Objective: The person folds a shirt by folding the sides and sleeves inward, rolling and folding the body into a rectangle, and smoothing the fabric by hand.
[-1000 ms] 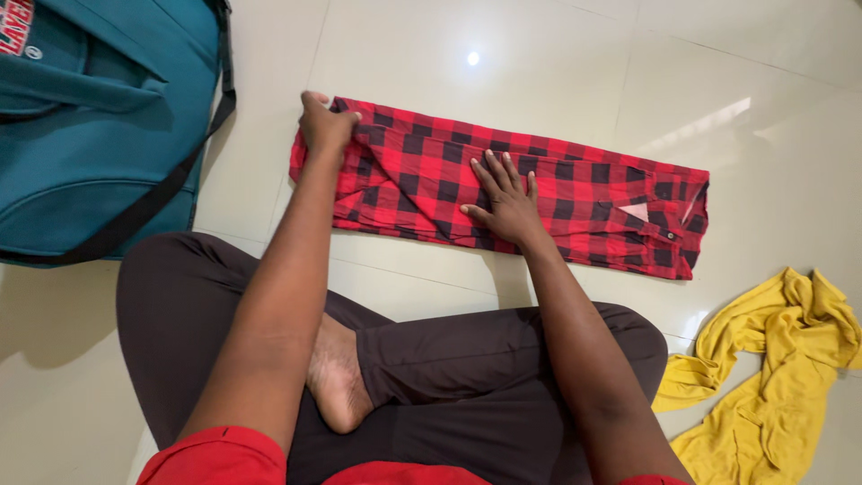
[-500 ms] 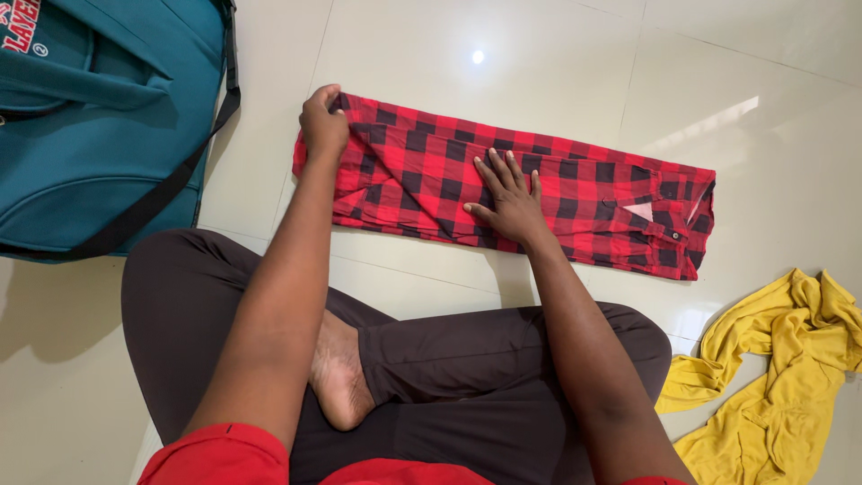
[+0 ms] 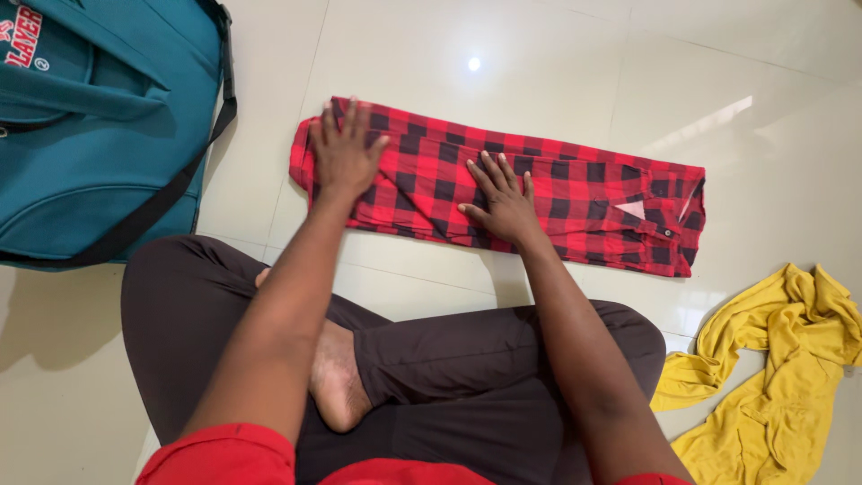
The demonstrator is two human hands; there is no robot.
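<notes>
Red-and-black checked shirt [image 3: 575,193] lies folded into a long narrow strip on the pale tiled floor [image 3: 431,54], running crosswise just ahead of the seated person's crossed legs [image 3: 431,359]. Left hand [image 3: 346,153] flat on the strip's left end, fingers spread wide, gripping nothing. Right hand [image 3: 503,205] flat near the middle, palm down, fingers fanned, also holding nothing; collar end lies well out to its right. Cloth between the two hands shows slight puckers; the near edge under the right hand is not quite straight. Judgement: pressing goes best with both palms kept flat and even weight, stroking outward from the middle so creases run off the ends rather than bunch; edges should be lined up before any fold is made across. Teal duffel bag [image 3: 99,135] with dark strap sits beyond the left hand, apart from the shirt. Crumpled yellow cloth [image 3: 772,368] lies off past the right arm, near the knee.
</notes>
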